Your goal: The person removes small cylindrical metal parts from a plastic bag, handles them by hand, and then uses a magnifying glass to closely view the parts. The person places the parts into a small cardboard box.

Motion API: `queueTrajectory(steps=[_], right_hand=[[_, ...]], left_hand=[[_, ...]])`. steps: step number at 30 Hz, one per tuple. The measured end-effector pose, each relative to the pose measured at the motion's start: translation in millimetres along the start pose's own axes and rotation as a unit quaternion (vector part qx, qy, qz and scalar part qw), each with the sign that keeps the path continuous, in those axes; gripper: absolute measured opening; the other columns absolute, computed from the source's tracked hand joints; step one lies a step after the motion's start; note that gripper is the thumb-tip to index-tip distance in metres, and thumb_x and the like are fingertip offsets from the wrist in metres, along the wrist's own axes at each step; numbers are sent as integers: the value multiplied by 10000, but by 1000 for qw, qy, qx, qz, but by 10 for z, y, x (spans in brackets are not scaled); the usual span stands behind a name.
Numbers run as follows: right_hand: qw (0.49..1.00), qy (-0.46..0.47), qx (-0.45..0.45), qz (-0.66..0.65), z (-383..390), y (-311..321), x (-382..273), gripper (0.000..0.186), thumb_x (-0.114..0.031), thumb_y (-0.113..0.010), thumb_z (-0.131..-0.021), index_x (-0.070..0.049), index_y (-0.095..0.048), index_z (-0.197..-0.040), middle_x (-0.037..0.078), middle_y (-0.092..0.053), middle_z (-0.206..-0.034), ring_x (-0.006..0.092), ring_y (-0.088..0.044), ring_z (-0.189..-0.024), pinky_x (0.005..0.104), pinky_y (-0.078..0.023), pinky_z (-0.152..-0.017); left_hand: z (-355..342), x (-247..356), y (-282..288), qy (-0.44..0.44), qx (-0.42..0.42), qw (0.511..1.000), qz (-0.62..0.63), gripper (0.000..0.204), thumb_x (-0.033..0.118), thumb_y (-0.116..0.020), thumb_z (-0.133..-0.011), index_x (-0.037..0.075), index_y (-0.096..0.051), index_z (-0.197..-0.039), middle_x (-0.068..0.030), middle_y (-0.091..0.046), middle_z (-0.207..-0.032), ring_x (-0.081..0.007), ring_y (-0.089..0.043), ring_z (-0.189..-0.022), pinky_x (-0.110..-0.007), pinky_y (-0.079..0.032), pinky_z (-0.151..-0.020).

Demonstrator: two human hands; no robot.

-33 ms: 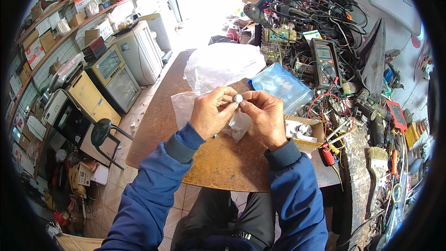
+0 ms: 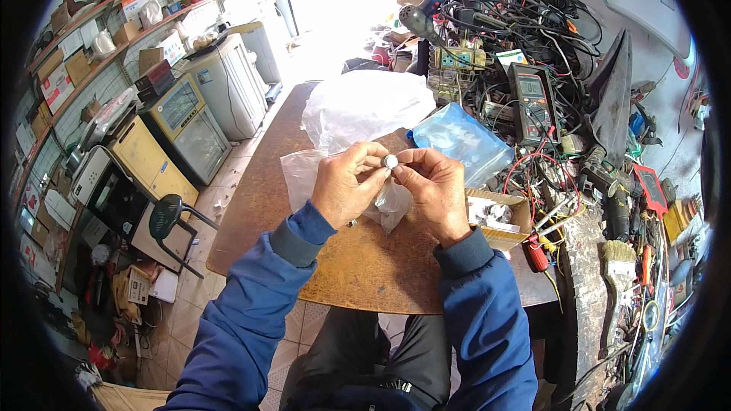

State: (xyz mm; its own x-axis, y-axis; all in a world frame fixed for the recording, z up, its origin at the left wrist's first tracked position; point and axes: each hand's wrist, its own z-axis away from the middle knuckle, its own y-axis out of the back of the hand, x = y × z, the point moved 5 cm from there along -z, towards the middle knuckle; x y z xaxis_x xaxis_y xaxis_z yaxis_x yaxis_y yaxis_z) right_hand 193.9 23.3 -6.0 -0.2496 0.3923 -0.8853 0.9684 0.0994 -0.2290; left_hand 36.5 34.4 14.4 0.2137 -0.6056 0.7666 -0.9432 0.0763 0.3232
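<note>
Above the wooden table (image 2: 251, 221), my left hand (image 2: 346, 185) and my right hand (image 2: 435, 190) meet fingertip to fingertip. Between them they pinch a small round silvery-white piece (image 2: 390, 160), its flat end facing up. Its exact kind is too small to make out. A clear plastic bag (image 2: 392, 205) hangs or lies just below the fingers, partly hidden by them. More clear plastic (image 2: 298, 175) spreads out on the table behind my left hand. Close to my right wrist stands an open cardboard box (image 2: 499, 217) with small white items inside.
A large white plastic bag (image 2: 365, 106) and a blue plastic packet (image 2: 464, 144) lie farther back. Cables, a multimeter (image 2: 531, 103), a red-handled tool (image 2: 537, 255) and a paintbrush (image 2: 618, 259) crowd the right. Left stand a dark stool (image 2: 166, 217) and cabinets (image 2: 183, 122).
</note>
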Motion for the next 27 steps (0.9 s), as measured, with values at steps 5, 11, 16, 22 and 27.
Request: queueTrajectory(steps=[5, 11, 16, 22, 27], right_hand=[[1000, -5, 0, 5, 1, -8, -10, 89, 35, -702, -919, 41, -699, -1008, 76, -746, -916, 108, -691, -830, 256, -575, -734], [1000, -8, -2, 1, -1, -11, -6, 90, 38, -698, -920, 41, -693, -1010, 76, -744, -920, 109, -691, -837, 256, -575, -742], [1000, -7, -1, 0, 2, -15, -4, 102, 37, -700, -919, 46, -689, -1020, 82, -740, -934, 115, -692, -848, 259, -578, -749], [1000, -2, 23, 3, 6, -9, -4, 185, 27, -709, -913, 55, -663, -1090, 86, -737, -918, 112, -684, -811, 253, -575, -720], [999, -19, 3, 37, 10, -23, 33, 225, 28, -702, -916, 56, -642, -1130, 79, -732, -878, 104, -675, -763, 246, -571, -677]], left_hand=[[-1, 11, -1, -8, 5, 1000, -7, 244, -43, -714, -887, 17, -663, -1118, -141, -769, -960, -194, -761, -915, -302, -620, -777], [-2, 6, 2, -9, 6, 1000, -7, 244, -47, -715, -884, 14, -664, -1115, -138, -768, -959, -191, -760, -914, -301, -621, -778], [1, -15, -3, 4, -5, 1000, -6, 272, -45, -719, -882, 13, -667, -1143, -139, -766, -972, -192, -758, -923, -301, -622, -788], [-7, 110, 6, -39, -44, 997, -52, 326, -5, -650, -952, -1, -651, -1278, -106, -706, -1065, -148, -713, -938, -266, -594, -794], [-25, 156, 23, -55, -55, 997, -23, 273, 52, -628, -976, -4, -661, -1241, -118, -705, -1072, -166, -706, -949, -293, -588, -794]])
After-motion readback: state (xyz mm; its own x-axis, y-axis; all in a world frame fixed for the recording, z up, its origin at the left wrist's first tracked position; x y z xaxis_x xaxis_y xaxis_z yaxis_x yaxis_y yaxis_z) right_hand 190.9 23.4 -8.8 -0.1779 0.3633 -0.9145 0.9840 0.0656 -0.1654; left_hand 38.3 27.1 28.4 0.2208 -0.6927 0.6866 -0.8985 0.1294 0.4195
